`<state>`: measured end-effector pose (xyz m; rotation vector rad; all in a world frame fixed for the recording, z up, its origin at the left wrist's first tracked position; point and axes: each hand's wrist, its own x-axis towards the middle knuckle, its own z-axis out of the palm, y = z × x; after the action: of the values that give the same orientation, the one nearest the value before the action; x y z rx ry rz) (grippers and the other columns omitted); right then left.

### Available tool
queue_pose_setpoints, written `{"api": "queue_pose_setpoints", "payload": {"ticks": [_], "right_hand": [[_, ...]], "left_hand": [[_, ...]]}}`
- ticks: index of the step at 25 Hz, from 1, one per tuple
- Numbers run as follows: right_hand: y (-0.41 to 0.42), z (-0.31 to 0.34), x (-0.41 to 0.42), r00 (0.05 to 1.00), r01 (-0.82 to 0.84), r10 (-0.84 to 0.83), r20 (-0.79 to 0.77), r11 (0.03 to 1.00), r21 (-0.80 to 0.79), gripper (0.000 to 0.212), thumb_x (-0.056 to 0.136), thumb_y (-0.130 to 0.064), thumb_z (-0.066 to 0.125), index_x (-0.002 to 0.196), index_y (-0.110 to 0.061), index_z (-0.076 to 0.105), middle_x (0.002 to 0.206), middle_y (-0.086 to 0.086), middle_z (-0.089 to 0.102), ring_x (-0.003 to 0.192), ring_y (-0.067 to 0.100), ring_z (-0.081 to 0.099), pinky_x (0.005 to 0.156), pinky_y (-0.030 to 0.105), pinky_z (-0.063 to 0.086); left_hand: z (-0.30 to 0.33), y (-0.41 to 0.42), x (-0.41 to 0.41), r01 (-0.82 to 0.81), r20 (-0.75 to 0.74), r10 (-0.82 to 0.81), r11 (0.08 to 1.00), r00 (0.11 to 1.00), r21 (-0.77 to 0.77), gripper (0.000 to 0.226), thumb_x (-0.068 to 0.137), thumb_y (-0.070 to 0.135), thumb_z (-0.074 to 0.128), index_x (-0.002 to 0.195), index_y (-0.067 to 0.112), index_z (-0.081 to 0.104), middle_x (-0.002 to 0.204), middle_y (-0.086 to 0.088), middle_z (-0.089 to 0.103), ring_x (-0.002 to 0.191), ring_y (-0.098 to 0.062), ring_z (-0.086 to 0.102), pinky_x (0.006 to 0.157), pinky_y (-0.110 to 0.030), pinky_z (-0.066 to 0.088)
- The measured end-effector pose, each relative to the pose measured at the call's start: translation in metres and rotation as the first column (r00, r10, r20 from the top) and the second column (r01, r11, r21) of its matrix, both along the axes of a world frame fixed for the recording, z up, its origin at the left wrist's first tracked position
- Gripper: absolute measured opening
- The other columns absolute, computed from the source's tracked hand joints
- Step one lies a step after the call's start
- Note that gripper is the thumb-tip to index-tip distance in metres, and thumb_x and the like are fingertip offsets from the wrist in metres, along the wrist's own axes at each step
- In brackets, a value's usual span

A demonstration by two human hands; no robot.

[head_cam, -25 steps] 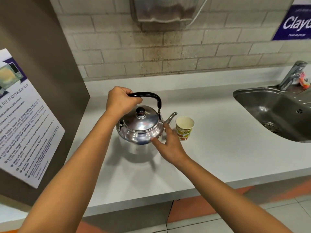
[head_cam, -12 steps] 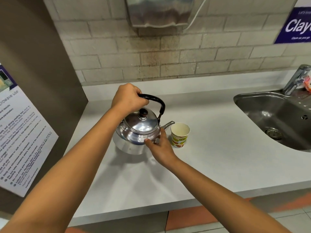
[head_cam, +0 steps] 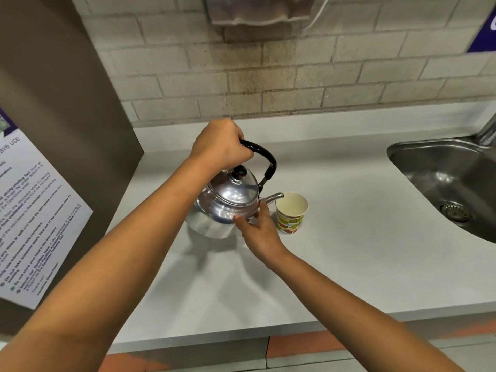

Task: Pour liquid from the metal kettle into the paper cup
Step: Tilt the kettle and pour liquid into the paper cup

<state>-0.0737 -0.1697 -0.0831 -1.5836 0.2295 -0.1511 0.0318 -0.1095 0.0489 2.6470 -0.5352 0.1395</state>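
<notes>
Metal kettle (head_cam: 228, 204) tipped toward paper cup (head_cam: 291, 212), heel of base apparently resting on white counter (head_cam: 349, 237); spout (head_cam: 273, 197) tip level with cup's near rim, just left of it, not yet over the opening; no stream visible. Long axis base-to-spout runs left to right, straight at cup. Left hand (head_cam: 220, 146) wrapped tight round black handle (head_cam: 264, 157), fingers curled shut; right hand (head_cam: 257, 229) spread loosely, fingertips (head_cam: 237, 218) pressed on kettle's belly under spout, between kettle and cup, nearer the cup. Cup upright, contents unclear. Probably needs more tilt plus slight rightward shift to clear rim; risk: dribble down cup's outside.
</notes>
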Motion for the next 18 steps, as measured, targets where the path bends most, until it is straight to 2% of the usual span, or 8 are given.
{"api": "queue_pose_setpoints", "payload": {"ticks": [3,5,7,10,13,16,18], "right_hand": [[-0.001,-0.001,0.002,1.0,0.006,-0.005,-0.001,1.0,0.021,0.052,0.083,-0.015,0.056,0.128,-0.021,0.029,0.121,0.001,0.051,0.11,0.024,0.054,0.096,0.04,0.047],[-0.002,-0.003,0.003,1.0,0.006,-0.006,-0.001,0.999,0.048,0.05,0.083,-0.014,0.056,0.125,-0.023,0.03,0.119,0.0,0.051,0.109,0.021,0.054,0.097,0.043,0.047],[-0.002,-0.005,0.004,1.0,0.004,-0.004,-0.003,0.997,0.077,0.048,0.083,-0.014,0.056,0.123,-0.026,0.031,0.117,-0.002,0.052,0.106,0.018,0.054,0.095,0.041,0.047],[-0.002,-0.007,0.005,1.0,0.024,-0.023,-0.008,0.992,0.122,0.051,0.083,-0.015,0.057,0.126,-0.021,0.031,0.112,-0.005,0.052,0.105,0.017,0.055,0.092,0.038,0.048],[-0.001,-0.008,0.007,0.999,0.035,-0.032,-0.026,0.989,0.141,0.054,0.083,-0.016,0.058,0.129,-0.016,0.029,0.117,0.0,0.052,0.107,0.02,0.056,0.091,0.037,0.048],[0.001,-0.008,0.007,0.999,0.027,-0.023,-0.024,0.984,0.179,0.054,0.084,-0.014,0.057,0.13,-0.015,0.028,0.116,0.001,0.052,0.101,0.016,0.056,0.083,0.026,0.048],[0.0,-0.009,0.008,0.999,0.029,-0.025,-0.025,0.982,0.184,0.054,0.084,-0.014,0.057,0.13,-0.015,0.029,0.116,0.001,0.052,0.101,0.017,0.056,0.085,0.03,0.048]], "left_hand": [[0.0,-0.007,0.002,0.007,0.017,-0.008,0.999,1.0,0.046,0.024,0.068,0.018,0.065,0.047,0.014,0.053,0.049,-0.003,0.044,0.051,-0.023,0.043,0.043,-0.021,0.03],[0.0,-0.01,0.003,0.01,0.023,-0.012,0.998,1.0,0.067,0.028,0.068,0.017,0.064,0.044,0.015,0.049,0.048,-0.004,0.043,0.049,-0.022,0.041,0.043,-0.021,0.028],[-0.001,-0.013,0.004,0.02,0.028,-0.022,0.996,0.999,0.083,0.028,0.069,0.018,0.063,0.044,0.015,0.05,0.048,-0.004,0.043,0.047,-0.021,0.04,0.042,-0.021,0.028],[-0.001,-0.017,0.005,0.037,0.052,-0.043,0.993,0.998,0.111,0.016,0.068,0.018,0.064,0.055,0.009,0.062,0.05,-0.004,0.045,0.051,-0.025,0.045,0.041,-0.021,0.03],[0.0,-0.021,0.005,0.051,0.075,-0.061,0.99,0.995,0.128,0.015,0.067,0.019,0.064,0.065,0.005,0.068,0.052,-0.006,0.05,0.052,-0.026,0.047,0.042,-0.021,0.034],[-0.001,-0.023,0.007,0.062,0.085,-0.076,0.987,0.994,0.148,0.016,0.067,0.02,0.064,0.068,0.005,0.07,0.054,-0.007,0.051,0.054,-0.027,0.05,0.044,-0.022,0.037],[-0.001,-0.024,0.007,0.066,0.087,-0.081,0.984,0.993,0.164,0.016,0.068,0.02,0.064,0.069,0.005,0.07,0.055,-0.006,0.051,0.054,-0.027,0.05,0.043,-0.022,0.036]]}}
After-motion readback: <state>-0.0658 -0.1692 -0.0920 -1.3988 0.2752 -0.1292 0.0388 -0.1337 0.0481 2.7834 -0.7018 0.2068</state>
